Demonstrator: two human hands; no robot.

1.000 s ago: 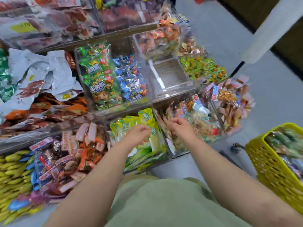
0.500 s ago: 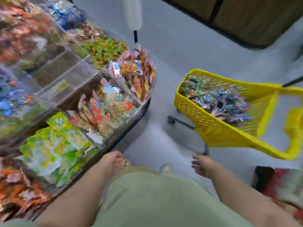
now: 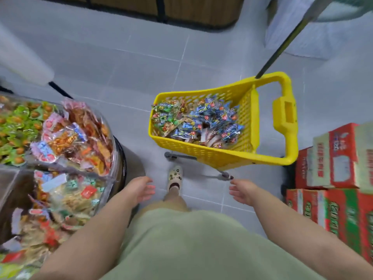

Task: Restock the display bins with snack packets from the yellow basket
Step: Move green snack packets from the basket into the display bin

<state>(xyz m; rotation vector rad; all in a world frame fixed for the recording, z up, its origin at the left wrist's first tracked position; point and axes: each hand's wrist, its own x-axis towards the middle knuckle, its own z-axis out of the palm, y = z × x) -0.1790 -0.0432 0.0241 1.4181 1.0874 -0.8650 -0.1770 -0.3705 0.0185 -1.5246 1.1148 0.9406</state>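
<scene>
Yellow basket point(image 3: 203, 153) stands on the floor point(image 3: 121, 67), blue and green snack packets point(image 3: 198, 122) heaped inside. Left grip point(image 3: 141, 190) hangs just beside the display bins point(image 3: 115, 146); right grip point(image 3: 243, 191) near the basket. Both empty, fingers loosely apart. Cartons point(image 3: 333, 156) stacked right.

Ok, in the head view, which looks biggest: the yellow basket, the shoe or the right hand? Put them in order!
1. yellow basket
2. right hand and shoe: they look about alike, and the hand is nearer the camera, so unranked.
</scene>
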